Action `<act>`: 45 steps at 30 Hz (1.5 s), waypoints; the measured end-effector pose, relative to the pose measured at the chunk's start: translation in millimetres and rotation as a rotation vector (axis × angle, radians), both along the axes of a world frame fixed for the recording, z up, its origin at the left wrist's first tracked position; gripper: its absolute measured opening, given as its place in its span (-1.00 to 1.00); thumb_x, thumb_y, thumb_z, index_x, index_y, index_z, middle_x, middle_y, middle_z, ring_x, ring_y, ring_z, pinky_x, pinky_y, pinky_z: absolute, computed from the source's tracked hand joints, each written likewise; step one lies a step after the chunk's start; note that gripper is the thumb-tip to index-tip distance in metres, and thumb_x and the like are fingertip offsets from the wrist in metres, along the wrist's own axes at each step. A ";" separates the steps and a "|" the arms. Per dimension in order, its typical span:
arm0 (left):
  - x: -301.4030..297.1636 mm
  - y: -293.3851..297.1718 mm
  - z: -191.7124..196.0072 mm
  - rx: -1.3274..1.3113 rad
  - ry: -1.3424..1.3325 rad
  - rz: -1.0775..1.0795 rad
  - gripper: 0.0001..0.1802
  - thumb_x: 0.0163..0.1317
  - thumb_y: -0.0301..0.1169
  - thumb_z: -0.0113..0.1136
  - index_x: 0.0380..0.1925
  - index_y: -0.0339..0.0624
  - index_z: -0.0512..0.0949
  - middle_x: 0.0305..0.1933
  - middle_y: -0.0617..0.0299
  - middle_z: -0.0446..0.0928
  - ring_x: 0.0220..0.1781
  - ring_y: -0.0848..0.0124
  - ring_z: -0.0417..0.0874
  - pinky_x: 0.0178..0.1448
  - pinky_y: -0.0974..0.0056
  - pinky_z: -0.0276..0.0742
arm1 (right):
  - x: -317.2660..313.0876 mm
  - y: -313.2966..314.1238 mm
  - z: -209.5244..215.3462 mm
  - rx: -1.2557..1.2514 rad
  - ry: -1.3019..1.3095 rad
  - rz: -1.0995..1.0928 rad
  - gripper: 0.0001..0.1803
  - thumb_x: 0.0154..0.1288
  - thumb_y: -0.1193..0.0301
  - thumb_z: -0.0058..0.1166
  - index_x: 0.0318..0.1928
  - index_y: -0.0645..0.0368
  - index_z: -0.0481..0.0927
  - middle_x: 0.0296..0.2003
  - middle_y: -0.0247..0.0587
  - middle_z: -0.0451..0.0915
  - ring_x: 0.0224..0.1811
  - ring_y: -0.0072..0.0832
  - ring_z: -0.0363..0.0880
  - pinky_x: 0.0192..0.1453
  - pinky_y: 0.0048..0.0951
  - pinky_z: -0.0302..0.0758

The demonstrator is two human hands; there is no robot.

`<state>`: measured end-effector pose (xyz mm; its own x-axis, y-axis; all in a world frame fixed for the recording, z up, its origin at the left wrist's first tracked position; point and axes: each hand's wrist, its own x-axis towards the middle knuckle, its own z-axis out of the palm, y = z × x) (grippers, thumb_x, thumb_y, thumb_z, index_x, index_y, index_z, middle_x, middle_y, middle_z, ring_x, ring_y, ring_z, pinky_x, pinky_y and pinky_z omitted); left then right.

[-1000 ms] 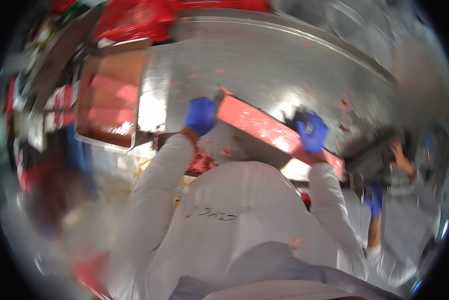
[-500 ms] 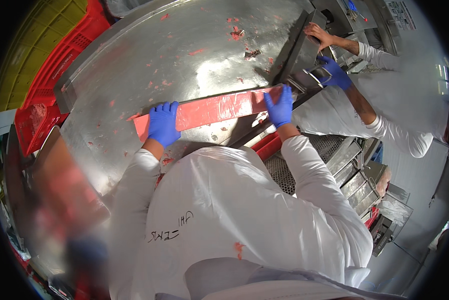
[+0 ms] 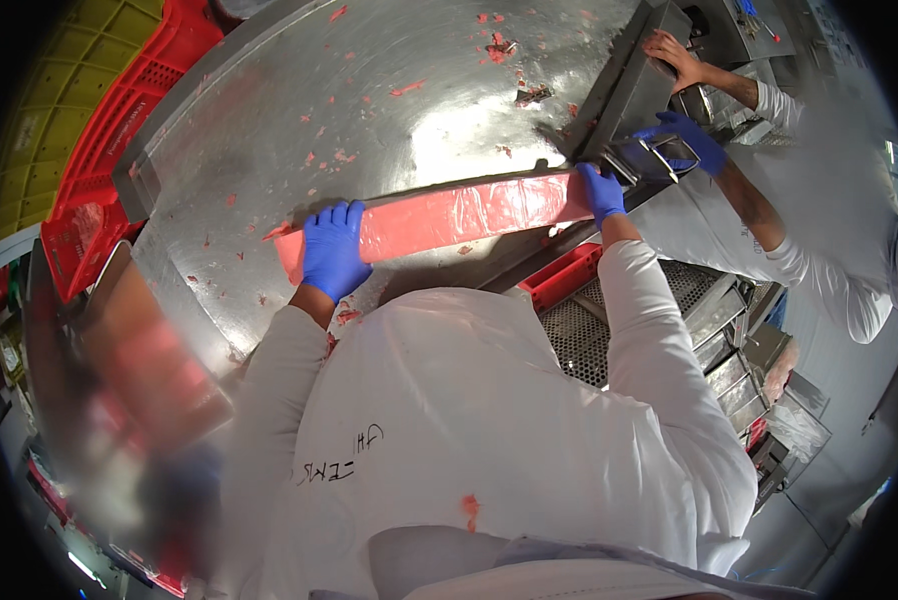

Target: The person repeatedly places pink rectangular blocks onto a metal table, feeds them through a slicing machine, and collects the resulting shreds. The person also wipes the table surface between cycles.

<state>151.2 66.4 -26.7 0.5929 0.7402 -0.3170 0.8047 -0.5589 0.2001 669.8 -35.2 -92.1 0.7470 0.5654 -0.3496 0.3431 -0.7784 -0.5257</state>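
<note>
A long, shiny pink-red meat block lies across the steel table in front of me. My blue-gloved left hand lies over its left part, fingers close together and reaching to the far edge. At the right end, my blue-gloved right hand is closed around the block's corner, its fingers partly hidden. This end sits close against a steel press-like device with a metal handle. A co-worker's blue-gloved hand is at that handle, and their bare hand rests on the device's steel housing.
Pink scraps are scattered over the steel table. Red crates and a yellow crate stand at the left. Below the table's right side are a red bin and a perforated metal surface. Something blurred blocks the lower left.
My right hand has slid rightward along the block to its end, uncovering more of its top. My left hand stays on the left part. The whole view has shifted slightly.
</note>
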 end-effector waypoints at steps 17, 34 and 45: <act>-205.0 -33.8 -10.1 0.106 0.009 0.221 -0.12 -0.18 -0.33 0.45 0.26 -0.17 0.37 0.15 -0.05 0.48 0.26 -0.07 0.48 0.39 -0.14 0.32 | -135.8 26.5 -81.0 0.118 0.388 0.148 -0.56 0.36 0.08 0.33 -0.12 0.27 0.68 -0.20 -0.22 0.71 -0.13 -0.44 0.64 0.05 -0.33 0.57; -226.3 -85.9 -30.6 0.162 -0.087 0.401 -0.26 -0.07 -0.38 0.36 0.23 -0.07 0.42 0.16 0.03 0.51 0.25 -0.06 0.48 0.37 -0.14 0.31 | -129.5 95.4 -82.3 0.425 1.195 -0.656 -0.55 0.51 0.21 0.00 0.11 0.34 0.68 0.04 -0.04 0.76 0.11 -0.06 0.73 0.23 -0.10 0.63; -270.5 -53.6 -15.3 0.074 0.030 0.360 -0.18 -0.10 -0.38 0.41 0.28 -0.06 0.42 0.23 0.03 0.46 0.31 -0.01 0.46 0.39 -0.09 0.31 | -183.0 8.7 -86.0 -0.030 1.184 -0.155 -0.57 0.64 0.16 -0.18 0.02 0.15 0.71 -0.02 -0.15 0.78 -0.01 -0.23 0.74 0.25 -0.16 0.57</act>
